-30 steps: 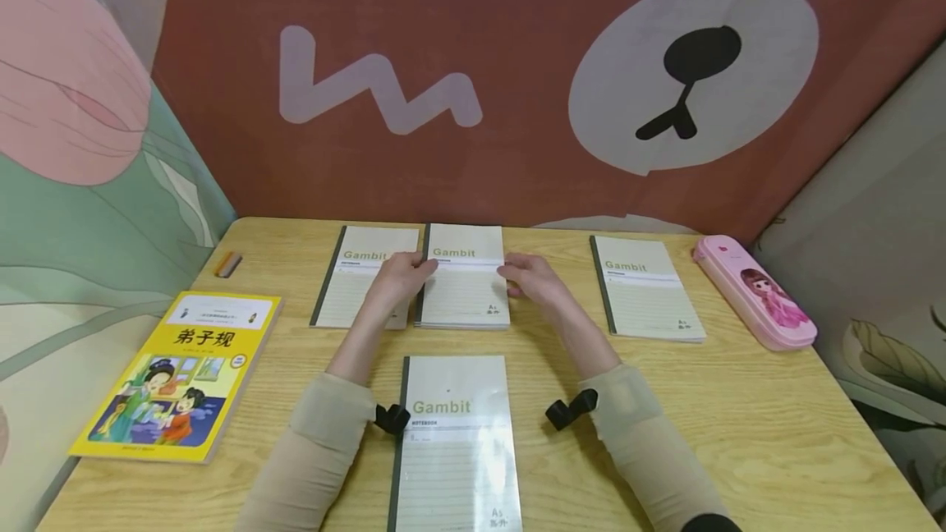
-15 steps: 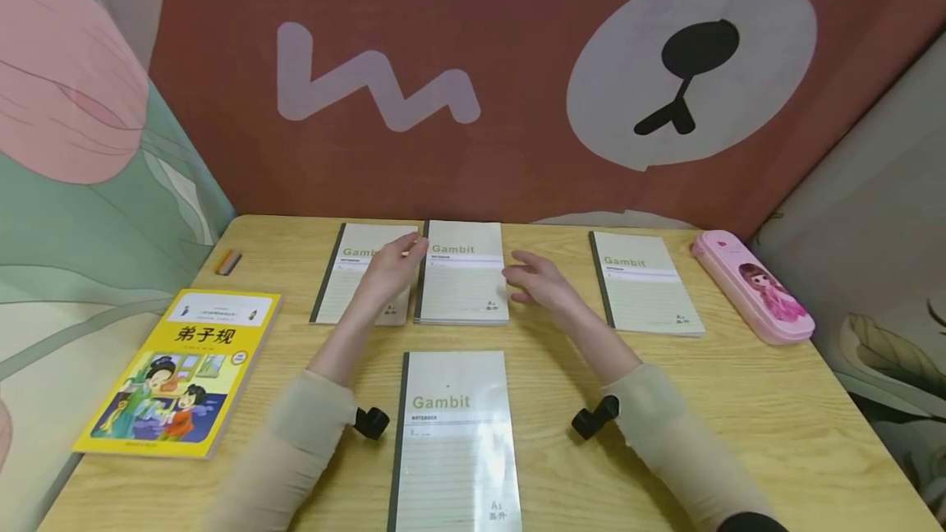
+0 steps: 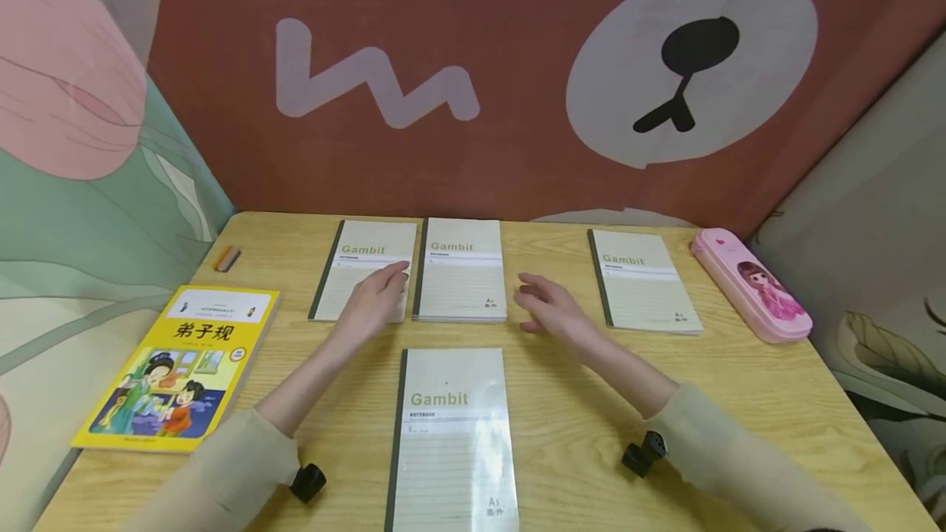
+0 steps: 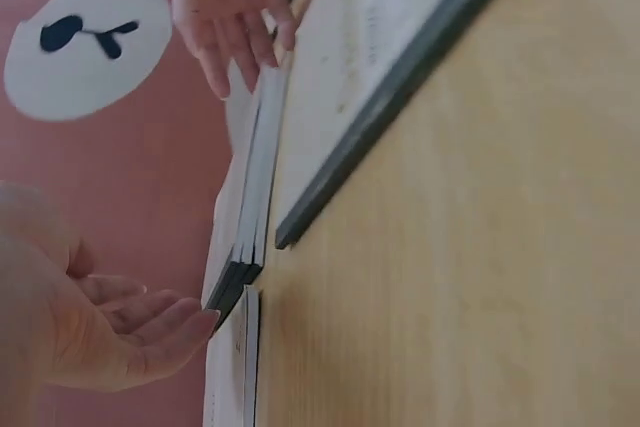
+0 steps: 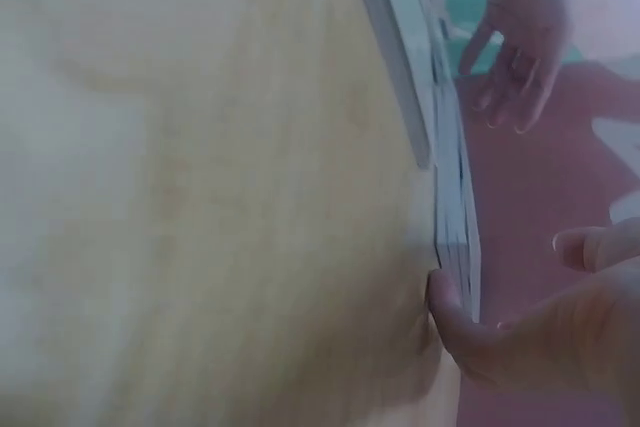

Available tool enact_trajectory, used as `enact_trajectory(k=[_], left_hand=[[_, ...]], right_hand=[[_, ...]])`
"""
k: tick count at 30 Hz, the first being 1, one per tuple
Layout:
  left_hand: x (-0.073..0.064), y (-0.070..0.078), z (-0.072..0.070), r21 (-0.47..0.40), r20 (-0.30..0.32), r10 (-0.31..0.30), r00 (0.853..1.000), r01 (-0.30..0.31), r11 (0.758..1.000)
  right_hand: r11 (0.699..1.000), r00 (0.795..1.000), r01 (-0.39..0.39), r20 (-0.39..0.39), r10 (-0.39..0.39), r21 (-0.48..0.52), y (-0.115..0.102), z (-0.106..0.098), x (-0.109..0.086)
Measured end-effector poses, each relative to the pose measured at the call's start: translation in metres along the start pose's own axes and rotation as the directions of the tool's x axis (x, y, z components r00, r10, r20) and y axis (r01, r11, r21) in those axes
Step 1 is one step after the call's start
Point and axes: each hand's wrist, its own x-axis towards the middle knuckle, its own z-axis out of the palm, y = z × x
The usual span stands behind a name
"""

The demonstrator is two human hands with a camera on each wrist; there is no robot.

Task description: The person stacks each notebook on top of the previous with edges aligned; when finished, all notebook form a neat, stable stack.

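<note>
At the table's back middle lies a short stack of Gambit notebooks (image 3: pixel 460 282), its layered edges showing in the left wrist view. My left hand (image 3: pixel 375 294) hovers over a single notebook (image 3: pixel 353 276) left of the stack, fingers loosely bent and holding nothing. Just off the stack's right side is my right hand (image 3: pixel 550 308), fingers relaxed and parted, also holding nothing. Another notebook (image 3: pixel 451 458) lies in front of the stack, between my forearms. Farther right rests one more notebook (image 3: pixel 645 290), with its dark spine to the left.
A yellow picture book (image 3: pixel 177 368) lies at the left, with a small eraser-like block (image 3: pixel 231 259) behind it. A pink pencil case (image 3: pixel 754 286) sits at the back right. The bear-printed wall (image 3: pixel 517 162) borders the table's far edge.
Both hands have let go of the stack's sides and drawn apart and back toward me. The left hand has come over the left notebook. The notebooks stay in place.
</note>
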Motion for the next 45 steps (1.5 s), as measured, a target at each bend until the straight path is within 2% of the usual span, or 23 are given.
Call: enact_trajectory(k=[3,9,19,22,27,31,40,45], left_hand=[[-0.013,-0.002,0.000,0.022,0.016,0.003,1.000,-0.004,1.000],[-0.041,-0.008,0.005,0.043,0.103,-0.041,0.994,0.037,0.998],[-0.077,-0.008,0.006,-0.001,0.161,-0.110,0.981,0.111,0.994],[-0.084,-0.007,0.006,-0.047,0.177,-0.136,0.975,0.147,0.988],[-0.091,-0.005,0.008,-0.175,0.223,-0.209,0.952,0.250,0.952],[-0.095,-0.003,0.011,-0.221,0.248,-0.232,0.940,0.288,0.932],[-0.097,-0.002,0.014,-0.200,0.252,-0.230,0.940,0.283,0.938],[-0.098,-0.004,0.014,-0.242,0.256,-0.225,0.940,0.288,0.927]], right_hand=[[0.999,1.000,-0.030,0.006,0.030,0.026,0.001,0.003,-0.013],[0.991,0.997,-0.082,0.017,0.081,0.108,0.001,0.012,-0.039],[0.990,0.997,-0.070,0.045,0.065,0.122,-0.001,0.032,-0.077],[0.990,0.997,-0.056,0.062,0.049,0.126,-0.001,0.037,-0.084],[0.990,0.995,-0.054,0.086,0.043,0.130,-0.003,0.042,-0.091],[0.986,0.992,-0.083,0.104,0.069,0.142,-0.007,0.046,-0.094],[0.979,0.988,-0.119,0.122,0.099,0.167,-0.009,0.049,-0.098],[0.974,0.988,-0.133,0.105,0.116,0.182,-0.008,0.050,-0.100]])
